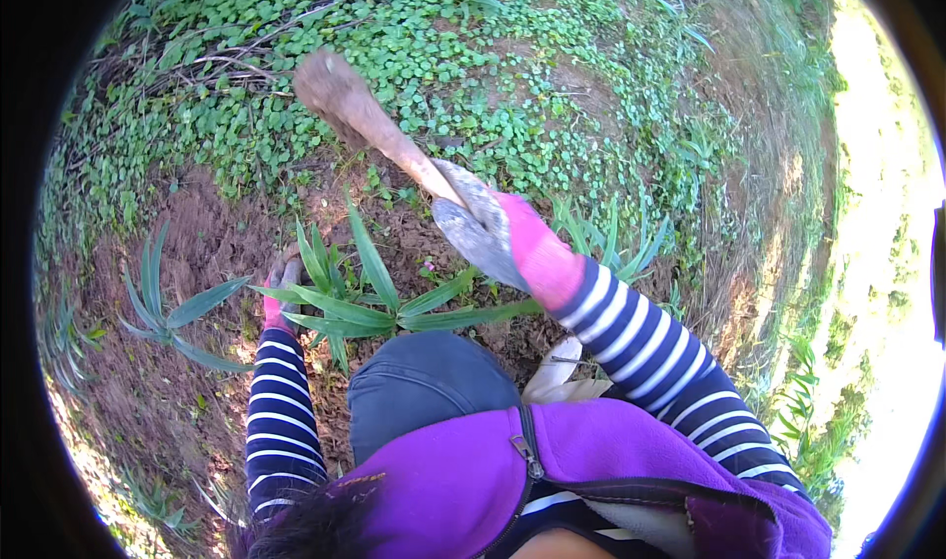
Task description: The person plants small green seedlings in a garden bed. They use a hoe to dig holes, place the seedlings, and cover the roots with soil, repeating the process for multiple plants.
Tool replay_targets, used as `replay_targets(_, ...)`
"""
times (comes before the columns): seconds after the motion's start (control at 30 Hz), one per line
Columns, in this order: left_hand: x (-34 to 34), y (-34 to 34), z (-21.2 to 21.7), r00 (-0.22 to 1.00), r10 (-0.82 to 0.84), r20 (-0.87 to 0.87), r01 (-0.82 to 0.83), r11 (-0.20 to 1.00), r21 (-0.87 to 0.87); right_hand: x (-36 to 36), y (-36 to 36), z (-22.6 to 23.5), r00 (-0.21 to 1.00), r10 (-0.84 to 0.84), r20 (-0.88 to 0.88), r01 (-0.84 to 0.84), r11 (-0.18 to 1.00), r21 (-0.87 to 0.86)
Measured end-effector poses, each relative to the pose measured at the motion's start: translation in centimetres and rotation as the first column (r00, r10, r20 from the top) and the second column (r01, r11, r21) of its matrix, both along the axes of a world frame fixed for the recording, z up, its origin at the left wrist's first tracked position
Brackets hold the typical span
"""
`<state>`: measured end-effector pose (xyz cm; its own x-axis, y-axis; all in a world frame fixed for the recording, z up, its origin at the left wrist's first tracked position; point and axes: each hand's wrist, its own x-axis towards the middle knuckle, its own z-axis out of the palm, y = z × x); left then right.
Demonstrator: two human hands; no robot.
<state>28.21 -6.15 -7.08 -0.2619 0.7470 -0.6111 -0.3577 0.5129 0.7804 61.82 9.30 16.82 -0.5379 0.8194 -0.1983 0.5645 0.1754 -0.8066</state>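
Note:
My right hand (pixel 478 226), in a pink and grey glove, is wrapped round a short wooden-handled digging tool (pixel 379 135). It is raised above the ground, slanting up to the left, and its far end is caked with brown soil. My left hand (pixel 283 288), gloved in the same colours, is low at the bare soil, just left of a long-leaved green plant (pixel 394 313). Leaves partly cover this hand, and I cannot make out its fingers or anything in them. Another long-leaved plant (pixel 166 317) grows to its left.
Low green ground cover (pixel 552 96) spreads over the far slope, with dry twigs (pixel 236 66) at the upper left. Reddish-brown soil (pixel 207 214) surrounds the plants. More long leaves (pixel 621 244) stand beyond my right wrist. My dark-clad knee (pixel 434 382) is close to the nearest plant.

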Motion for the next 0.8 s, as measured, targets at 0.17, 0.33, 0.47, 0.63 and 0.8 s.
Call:
replay_targets(0.17, -0.5, -0.1, -1.3, 0.996, -0.039, -0.076, 0.049, 0.990, 0.130, 4.6, -6.6, -1.6, 0.965, -0.025, 0.259, 0.081, 0.975, -0.208)
replay_targets(0.33, -0.8, -1.0, -1.7, 0.980, 0.087, 0.176, -0.101, 0.992, 0.070, 8.7, -12.1, 1.2, 0.952, 0.003, 0.307, 0.008, 0.999, -0.035)
replay_targets(0.47, -0.6, -0.9, -1.0, 0.991, 0.063, 0.122, -0.071, 0.995, 0.063, 6.7, -7.6, 0.3, 0.985, -0.034, 0.168, 0.033, 0.999, 0.010)
replay_targets(0.63, -1.0, -0.8, -0.3, 0.996, -0.040, 0.082, 0.040, 0.999, 0.006, 3.3, -3.2, -3.6, 0.990, -0.136, -0.022, 0.135, 0.991, -0.023)
replay_targets(0.8, -1.1, -0.6, 0.0, 0.988, -0.125, 0.085, 0.114, 0.985, 0.127, 6.4, -8.0, -0.4, 0.914, -0.292, 0.283, 0.404, 0.724, -0.559)
